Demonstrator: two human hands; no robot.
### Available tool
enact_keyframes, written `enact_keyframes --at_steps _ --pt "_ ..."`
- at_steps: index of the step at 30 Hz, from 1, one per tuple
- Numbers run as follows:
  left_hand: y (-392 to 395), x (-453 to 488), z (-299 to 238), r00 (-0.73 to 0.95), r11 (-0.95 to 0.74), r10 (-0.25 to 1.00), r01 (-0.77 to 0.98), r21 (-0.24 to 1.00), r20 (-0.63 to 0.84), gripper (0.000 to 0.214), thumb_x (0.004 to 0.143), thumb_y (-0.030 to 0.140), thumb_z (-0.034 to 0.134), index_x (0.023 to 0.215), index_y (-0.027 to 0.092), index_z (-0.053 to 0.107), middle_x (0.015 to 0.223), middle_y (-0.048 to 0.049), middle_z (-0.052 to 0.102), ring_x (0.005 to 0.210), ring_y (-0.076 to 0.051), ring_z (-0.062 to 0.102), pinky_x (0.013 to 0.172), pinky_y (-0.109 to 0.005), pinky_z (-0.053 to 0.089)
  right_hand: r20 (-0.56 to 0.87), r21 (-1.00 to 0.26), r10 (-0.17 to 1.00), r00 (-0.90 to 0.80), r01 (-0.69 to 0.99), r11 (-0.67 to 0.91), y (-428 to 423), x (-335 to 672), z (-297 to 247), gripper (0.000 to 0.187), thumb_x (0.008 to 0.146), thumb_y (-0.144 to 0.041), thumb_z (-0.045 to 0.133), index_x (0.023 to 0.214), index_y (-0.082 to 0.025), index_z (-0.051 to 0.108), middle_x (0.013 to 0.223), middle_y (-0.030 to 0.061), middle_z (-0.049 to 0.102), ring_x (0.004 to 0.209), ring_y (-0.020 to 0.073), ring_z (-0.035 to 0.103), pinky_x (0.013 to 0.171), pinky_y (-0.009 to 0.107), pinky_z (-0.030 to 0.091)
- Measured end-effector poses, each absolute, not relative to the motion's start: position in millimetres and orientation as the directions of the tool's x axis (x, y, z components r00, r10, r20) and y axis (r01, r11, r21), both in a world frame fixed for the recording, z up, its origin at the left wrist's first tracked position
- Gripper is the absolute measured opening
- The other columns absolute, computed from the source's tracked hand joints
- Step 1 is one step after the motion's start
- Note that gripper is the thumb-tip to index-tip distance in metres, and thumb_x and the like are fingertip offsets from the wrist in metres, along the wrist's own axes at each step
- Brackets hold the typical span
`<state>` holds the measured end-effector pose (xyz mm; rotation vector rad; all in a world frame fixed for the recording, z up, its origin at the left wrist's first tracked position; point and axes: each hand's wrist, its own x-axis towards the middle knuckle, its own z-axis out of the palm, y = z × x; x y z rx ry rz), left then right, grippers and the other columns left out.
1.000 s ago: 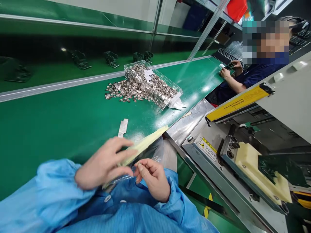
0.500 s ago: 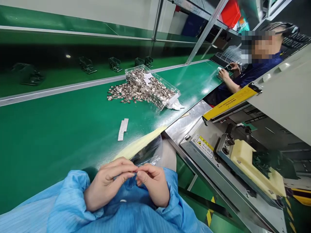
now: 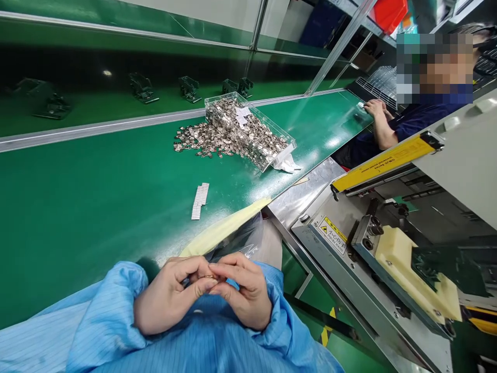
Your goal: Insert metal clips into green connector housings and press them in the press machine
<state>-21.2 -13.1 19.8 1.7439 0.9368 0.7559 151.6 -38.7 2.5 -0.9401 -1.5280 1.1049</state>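
My left hand (image 3: 174,292) and my right hand (image 3: 243,290) meet at their fingertips just above my lap, in front of the green bench. Between the left thumb and index finger sits a small shiny metal piece (image 3: 210,277), mostly covered by the fingers. The right thumb and fingertips press together right beside it; whether they grip the same piece is hidden. Beyond the hands, a small block of pale strips (image 3: 200,201) laid side by side rests on the bench. Farther off, a clear plastic tray (image 3: 289,150) lies tipped, with many small metal pieces (image 3: 207,139) spilling out to its left.
A machine with a yellow light bar (image 3: 388,160) and a cream block (image 3: 396,254) stands at the right. Yellow sheeting (image 3: 229,225) hangs along the bench edge near a plastic bag (image 3: 236,241). At the far right a co-worker's hands (image 3: 375,108) handle something small.
My fingers have shifted, and the shiny piece now shows between them. The view has tilted slightly. The co-worker's hands have moved closer together.
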Motion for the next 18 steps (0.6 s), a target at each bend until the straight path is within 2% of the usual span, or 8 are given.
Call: enact_keyframes --at_steps 5,9,14,18 --pt "-16 -22 17 0.522 -0.039 0.849 0.217 0.975 -0.082 0.034 0.089 0.039 0.048 0.063 0.017 0.051 0.051 0.0033 0.047 0.047 -0.008 0.042 0.044 -0.018 0.034 0.313 -0.940 0.917 -0.248 0.058 0.336 -37 153 4 0.035 0.086 -0.023 0.068 0.119 -0.034 0.065 0.092 0.0059 0.068 0.077 0.0171 0.064 0.067 0.028 0.053" --pt "-22 -21 12 0.529 0.108 0.826 0.190 0.976 -0.194 0.038 0.089 0.044 0.047 0.061 0.018 0.045 0.046 0.0037 0.048 0.041 -0.007 0.043 0.042 -0.017 0.032 0.275 -0.958 0.928 -0.249 0.012 0.287 -36 153 5 0.033 0.084 -0.022 0.071 0.114 -0.033 0.068 0.087 0.0049 0.070 0.073 0.0164 0.064 0.066 0.027 0.052" --pt "-24 -22 10 0.543 0.260 0.785 0.146 0.955 -0.297 0.039 0.085 0.047 0.055 0.061 0.017 0.049 0.038 0.0034 0.051 0.035 -0.006 0.042 0.041 -0.017 0.033 0.121 -0.989 0.978 -0.168 -0.110 0.103 -35 149 3 0.014 0.075 -0.029 0.080 0.088 -0.031 0.077 0.073 0.0025 0.068 0.064 0.0152 0.062 0.060 0.026 0.050" --pt "-19 -24 11 0.456 0.363 0.814 0.086 0.928 -0.361 0.040 0.079 0.052 0.061 0.065 0.015 0.059 0.046 -0.0003 0.060 0.038 -0.007 0.048 0.041 -0.017 0.038 -0.045 -0.976 0.997 -0.068 -0.211 -0.058 -34 129 -2 0.006 0.073 -0.031 0.080 0.077 -0.028 0.077 0.068 0.0010 0.065 0.055 0.0145 0.062 0.052 0.026 0.052"
